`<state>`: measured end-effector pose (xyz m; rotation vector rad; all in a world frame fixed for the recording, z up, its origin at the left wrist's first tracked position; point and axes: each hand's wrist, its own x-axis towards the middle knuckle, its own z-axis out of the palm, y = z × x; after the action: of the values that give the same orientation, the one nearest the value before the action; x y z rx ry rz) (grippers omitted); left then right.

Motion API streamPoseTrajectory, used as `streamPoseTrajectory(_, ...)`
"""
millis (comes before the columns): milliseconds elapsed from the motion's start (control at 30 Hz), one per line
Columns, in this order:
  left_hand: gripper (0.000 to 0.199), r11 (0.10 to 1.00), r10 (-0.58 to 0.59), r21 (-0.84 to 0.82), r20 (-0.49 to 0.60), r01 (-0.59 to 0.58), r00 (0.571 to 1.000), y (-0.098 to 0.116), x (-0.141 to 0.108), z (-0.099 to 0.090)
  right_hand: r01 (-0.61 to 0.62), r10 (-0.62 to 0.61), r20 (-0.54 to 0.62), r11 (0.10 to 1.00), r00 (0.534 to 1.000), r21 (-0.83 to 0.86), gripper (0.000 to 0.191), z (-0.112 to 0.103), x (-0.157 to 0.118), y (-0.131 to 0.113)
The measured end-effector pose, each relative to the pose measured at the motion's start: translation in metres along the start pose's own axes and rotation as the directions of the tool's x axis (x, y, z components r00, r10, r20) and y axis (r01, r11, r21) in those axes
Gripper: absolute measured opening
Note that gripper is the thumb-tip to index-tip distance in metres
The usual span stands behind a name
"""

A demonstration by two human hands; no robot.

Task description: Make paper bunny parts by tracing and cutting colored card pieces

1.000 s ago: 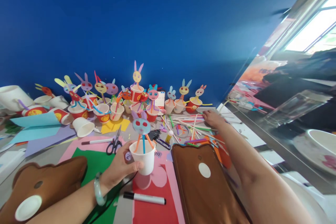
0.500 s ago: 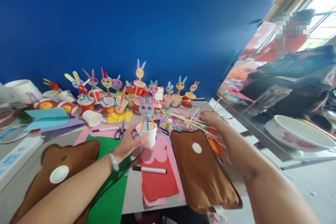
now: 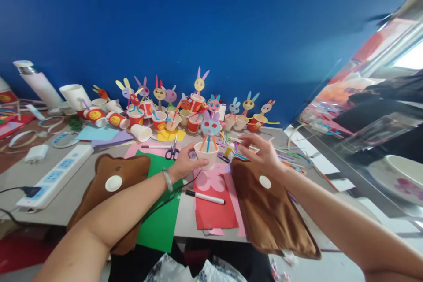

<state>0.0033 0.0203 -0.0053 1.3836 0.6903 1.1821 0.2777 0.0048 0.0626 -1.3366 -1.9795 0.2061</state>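
Note:
My left hand (image 3: 187, 161) is closed around a white paper cup (image 3: 206, 160), held upright over the table's middle. Out of the cup rises a light blue paper rabbit head (image 3: 210, 127) with purple ears, on blue and orange sticks. My right hand (image 3: 261, 155) hovers above the top of a brown bear-shaped pouch (image 3: 269, 207), its fingers spread and nothing visible in them. Behind it lies a heap of coloured sticks (image 3: 287, 153). Black-handled scissors (image 3: 172, 152) lie just left of the cup, and a black-and-white marker (image 3: 205, 197) rests on red paper (image 3: 216, 217).
Several paper-cup rabbits (image 3: 159, 119) line the blue partition (image 3: 198, 22). On the left are a second brown pouch (image 3: 114, 183), green paper (image 3: 161, 207) and a white power strip (image 3: 56, 176). A white bowl (image 3: 398, 176) stands at right, near a person's dark sleeve (image 3: 390, 97).
My right hand has come back from the stick heap toward the cup, its fingers now raised. My left hand still holds the cup. The view has turned left and shows more of that side.

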Motion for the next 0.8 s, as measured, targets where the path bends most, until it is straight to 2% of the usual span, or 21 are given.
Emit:
streamPoseTrajectory(100, 0.060, 1.000, 0.023, -0.008, 0.016, -0.023, 1.000, -0.002, 0.000, 0.000, 0.154, -0.167, 0.179, 0.984, 0.970, 0.089, 0.033, 0.017, -0.009, -0.037)
streamPoseTrajectory(200, 0.061, 0.999, 0.047, 0.010, 0.038, -0.047, 0.998, -0.003, 0.001, -0.001, 0.274, -0.268, 0.238, 0.962, 0.934, 0.010, 0.026, 0.027, -0.012, -0.051)
streamPoseTrajectory(300, 0.062, 0.998, 0.064, 0.011, 0.089, -0.065, 0.994, -0.005, 0.000, -0.001, 0.308, -0.288, 0.228, 0.950, 0.930, -0.054, 0.021, 0.032, -0.013, -0.052)
streamPoseTrajectory(433, 0.065, 0.997, 0.068, 0.011, 0.126, -0.070, 0.990, -0.007, -0.002, 0.001, 0.275, -0.246, 0.271, 0.958, 0.931, -0.076, 0.023, 0.027, -0.016, -0.049)
streamPoseTrajectory(533, 0.071, 0.999, 0.046, -0.016, 0.104, -0.045, 0.993, -0.009, -0.001, 0.001, 0.167, -0.120, 0.265, 0.972, 0.957, -0.162, 0.023, 0.006, -0.010, -0.035)
streamPoseTrajectory(600, 0.066, 0.999, 0.040, 0.001, 0.072, -0.040, 0.997, -0.010, -0.001, 0.001, 0.037, 0.019, 0.176, 0.951, 0.984, -0.307, 0.025, -0.015, 0.001, -0.014)
streamPoseTrajectory(633, 0.062, 0.999, 0.041, 0.018, 0.060, -0.042, 0.997, -0.011, -0.001, 0.000, -0.062, 0.107, 0.089, 0.912, 0.990, -0.405, 0.024, -0.028, 0.007, 0.000)
streamPoseTrajectory(667, 0.059, 0.998, 0.042, 0.037, 0.053, -0.044, 0.998, -0.012, -0.001, 0.000, -0.180, 0.191, -0.029, 0.850, 0.981, -0.496, 0.023, -0.042, 0.014, 0.015)
streamPoseTrajectory(700, 0.055, 0.997, 0.043, 0.057, 0.050, -0.046, 0.998, -0.012, -0.002, 0.000, -0.297, 0.273, -0.129, 0.774, 0.953, -0.559, 0.023, -0.055, 0.021, 0.031)
streamPoseTrajectory(800, 0.046, 0.992, 0.050, 0.113, 0.053, -0.056, 0.997, -0.015, -0.004, 0.000, -0.500, 0.383, -0.322, 0.635, 0.866, -0.588, 0.030, -0.094, 0.037, 0.081)
